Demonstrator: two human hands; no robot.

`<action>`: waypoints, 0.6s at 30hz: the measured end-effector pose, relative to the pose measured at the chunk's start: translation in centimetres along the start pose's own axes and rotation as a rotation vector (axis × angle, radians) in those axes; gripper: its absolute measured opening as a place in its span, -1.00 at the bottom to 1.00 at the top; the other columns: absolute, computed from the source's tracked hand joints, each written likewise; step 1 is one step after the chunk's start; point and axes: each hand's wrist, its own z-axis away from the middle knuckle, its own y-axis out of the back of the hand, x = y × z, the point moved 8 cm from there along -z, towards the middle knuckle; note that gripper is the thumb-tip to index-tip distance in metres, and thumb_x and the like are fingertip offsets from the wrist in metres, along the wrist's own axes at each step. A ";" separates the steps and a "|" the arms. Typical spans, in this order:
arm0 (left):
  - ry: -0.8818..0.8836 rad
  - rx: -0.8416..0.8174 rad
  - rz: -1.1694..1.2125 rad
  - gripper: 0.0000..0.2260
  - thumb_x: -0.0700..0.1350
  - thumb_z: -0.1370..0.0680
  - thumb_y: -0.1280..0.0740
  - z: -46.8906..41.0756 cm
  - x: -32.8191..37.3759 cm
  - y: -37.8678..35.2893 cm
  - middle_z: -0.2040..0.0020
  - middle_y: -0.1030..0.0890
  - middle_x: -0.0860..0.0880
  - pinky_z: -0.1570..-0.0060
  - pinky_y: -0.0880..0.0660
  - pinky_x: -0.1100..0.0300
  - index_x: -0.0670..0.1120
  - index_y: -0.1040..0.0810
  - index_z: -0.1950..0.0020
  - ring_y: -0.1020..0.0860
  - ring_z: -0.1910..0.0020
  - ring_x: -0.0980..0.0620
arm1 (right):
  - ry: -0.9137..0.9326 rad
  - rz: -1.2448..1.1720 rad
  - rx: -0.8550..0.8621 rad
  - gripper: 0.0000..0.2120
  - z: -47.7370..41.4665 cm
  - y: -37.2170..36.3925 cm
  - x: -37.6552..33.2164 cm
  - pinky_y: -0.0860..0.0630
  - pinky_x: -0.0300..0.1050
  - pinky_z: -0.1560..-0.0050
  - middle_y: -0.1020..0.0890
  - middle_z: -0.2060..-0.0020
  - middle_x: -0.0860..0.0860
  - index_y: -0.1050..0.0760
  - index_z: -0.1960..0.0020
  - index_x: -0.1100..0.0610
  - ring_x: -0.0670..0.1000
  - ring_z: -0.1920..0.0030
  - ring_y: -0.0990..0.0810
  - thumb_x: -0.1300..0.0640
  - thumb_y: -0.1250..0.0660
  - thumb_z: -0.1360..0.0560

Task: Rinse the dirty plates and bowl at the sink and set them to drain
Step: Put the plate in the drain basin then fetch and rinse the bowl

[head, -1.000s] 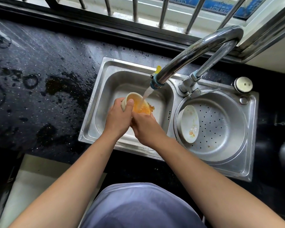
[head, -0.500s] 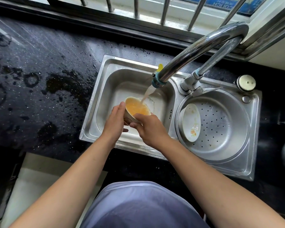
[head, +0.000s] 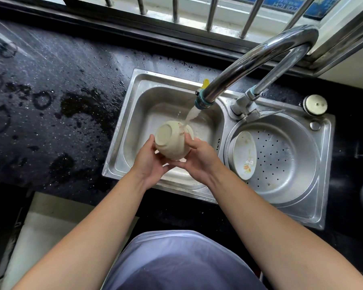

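The bowl [head: 172, 143] sits centre-frame under the tap [head: 249, 65] stream, foot tipped up-left, with the left hand [head: 149, 164] and right hand [head: 199, 160] each curled round its sides. The draining basin [head: 285, 168], holding a plate [head: 244, 155], lies frame-right, nearest the right hand.

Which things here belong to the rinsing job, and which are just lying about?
In the job:
- bowl, gripped by the left hand and the right hand
- tap, running
- plate, leaning in the drainer basin

Lying about:
- round cap on the sink rim
- wet counter
- window bars
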 end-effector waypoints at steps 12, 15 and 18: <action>-0.195 -0.040 -0.082 -0.86 -0.20 -0.62 -0.41 -0.2 1.9 -2.3 0.05 -0.75 -0.09 0.11 -0.67 0.11 -0.13 -0.67 -0.16 -0.70 0.07 -0.04 | -0.256 0.190 0.176 -0.54 -0.4 5.7 2.6 -0.67 0.07 0.02 -0.71 -0.05 0.18 -0.54 -0.27 0.23 0.15 -0.05 -0.70 -0.12 -0.10 -0.70; -0.427 0.010 -0.553 -0.95 -0.15 -0.50 -0.53 0.7 3.5 -3.4 0.13 -0.74 -0.12 0.09 -0.61 0.04 -0.04 -0.72 0.05 -0.65 0.13 -0.05 | -0.216 0.139 0.186 -0.55 -0.3 6.6 0.8 -0.68 0.06 0.05 -0.70 -0.13 0.22 -0.52 -0.30 0.22 0.19 -0.08 -0.72 -0.12 -0.11 -0.70; -0.635 -0.008 -1.039 -0.91 -0.07 -0.48 -0.52 2.0 4.1 -5.4 0.26 -0.67 -0.12 0.21 -0.46 0.07 -0.08 -0.69 0.12 -0.56 0.25 -0.01 | -0.152 0.146 0.174 -0.63 0.2 6.8 -1.7 -0.69 0.06 0.05 -0.69 -0.16 0.22 -0.53 -0.25 0.18 0.18 -0.09 -0.72 -0.07 -0.14 -0.70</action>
